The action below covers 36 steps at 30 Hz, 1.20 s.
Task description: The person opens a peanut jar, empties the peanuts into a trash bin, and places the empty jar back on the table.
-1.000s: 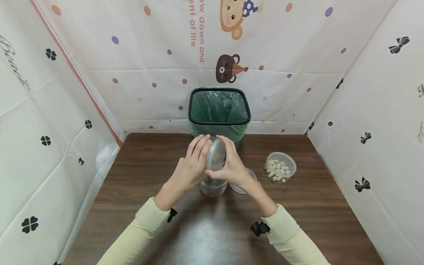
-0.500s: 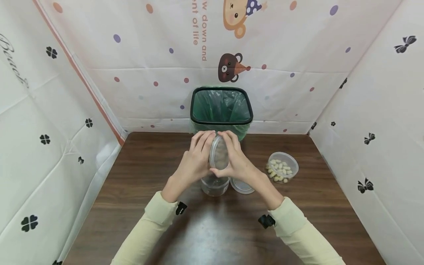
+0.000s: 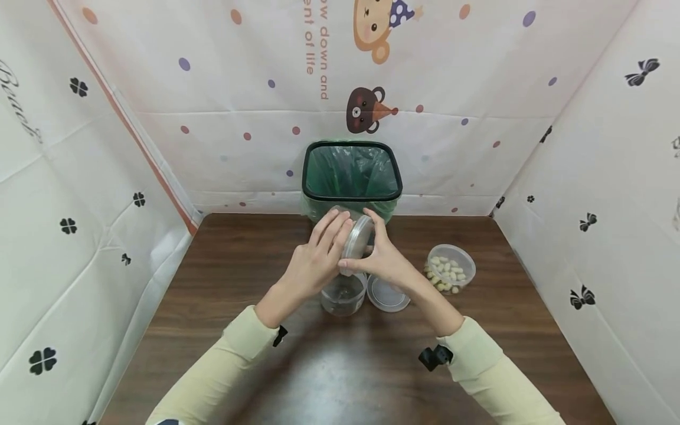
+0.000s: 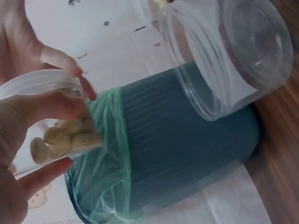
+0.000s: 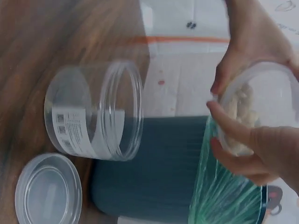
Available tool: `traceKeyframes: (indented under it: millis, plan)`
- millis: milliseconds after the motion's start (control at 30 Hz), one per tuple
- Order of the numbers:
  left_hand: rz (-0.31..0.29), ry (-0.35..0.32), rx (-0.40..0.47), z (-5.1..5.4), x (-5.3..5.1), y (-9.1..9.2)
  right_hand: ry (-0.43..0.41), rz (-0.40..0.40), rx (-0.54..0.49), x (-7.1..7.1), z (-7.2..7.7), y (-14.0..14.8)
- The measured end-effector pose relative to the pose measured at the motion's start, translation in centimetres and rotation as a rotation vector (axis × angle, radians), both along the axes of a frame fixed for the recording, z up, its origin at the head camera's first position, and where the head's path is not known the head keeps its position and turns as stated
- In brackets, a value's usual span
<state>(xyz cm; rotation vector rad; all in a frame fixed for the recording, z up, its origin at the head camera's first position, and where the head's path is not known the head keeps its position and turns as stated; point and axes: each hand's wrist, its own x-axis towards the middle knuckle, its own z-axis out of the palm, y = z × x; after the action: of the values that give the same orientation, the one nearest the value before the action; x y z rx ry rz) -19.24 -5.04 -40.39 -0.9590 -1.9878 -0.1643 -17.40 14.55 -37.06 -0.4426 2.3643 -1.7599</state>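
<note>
Between my two hands, above the table, is a small clear plastic tub, tipped on its side. My left hand grips it from the left, and my right hand holds its rimmed edge between thumb and fingers. Pale oblong pieces that look like peanuts lie inside, plain in both wrist views. Whether a lid covers the tub, I cannot tell. Below the hands a larger clear jar stands upright and uncapped, with a printed label. Beside it lies a clear round lid.
A second tub holding similar pale pieces stands to the right. Behind the hands is a dark bin with a green bag over its rim. Patterned cloth walls enclose the wooden table.
Both hands have shifted slightly to the right with the held tub, which leans further to the right. More of the lid on the table shows. The jar and second tub have stayed put.
</note>
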Motion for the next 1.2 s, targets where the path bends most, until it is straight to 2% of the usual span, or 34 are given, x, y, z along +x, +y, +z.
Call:
traceKeyframes:
  millis: [67,200,267,433,533,667,700,767,933,1033,1133,1200]
  plan:
    - [-0.012,0.027,-0.004,0.0,0.0,-0.1,-0.006,0.013,-0.037,0.0,-0.1,-0.2]
    - [-0.041,0.033,-0.005,0.3,0.1,-0.2,0.139,0.004,0.000,0.1,-0.8,-0.5]
    - [-0.046,0.013,-0.015,0.7,0.1,-0.4,0.200,-0.007,0.020,-0.1,-1.2,-0.6]
    - [-0.035,-0.085,-0.062,1.4,0.0,-0.4,0.251,-0.016,0.010,-0.4,-2.1,-0.8]
    - [-0.028,-0.120,-0.058,1.6,0.0,-0.4,0.290,-0.008,0.029,-0.6,-2.1,-0.8]
    - [-0.024,-0.136,-0.069,1.7,0.2,-0.4,0.278,0.012,0.032,-0.7,-2.1,-0.3]
    - [-0.039,-0.157,-0.076,1.7,0.3,-0.5,0.263,0.020,0.029,-0.7,-2.1,-0.1]
    - [-0.100,-0.248,-0.087,1.7,0.4,-0.6,0.228,0.031,0.017,-0.5,-2.3,0.5]
    - [-0.345,-0.536,-0.025,2.1,0.3,-1.4,0.185,0.056,0.005,-0.4,-2.4,1.6]
    - [-0.443,-0.589,0.040,2.1,0.1,-1.8,0.188,0.085,-0.017,-0.3,-2.1,1.8]
    - [-0.494,-0.636,0.123,2.1,0.0,-2.3,0.207,0.120,-0.042,-0.3,-2.0,1.9]
    - [-0.507,-0.671,0.179,2.0,0.0,-2.6,0.226,0.142,-0.052,-0.2,-1.9,2.0]
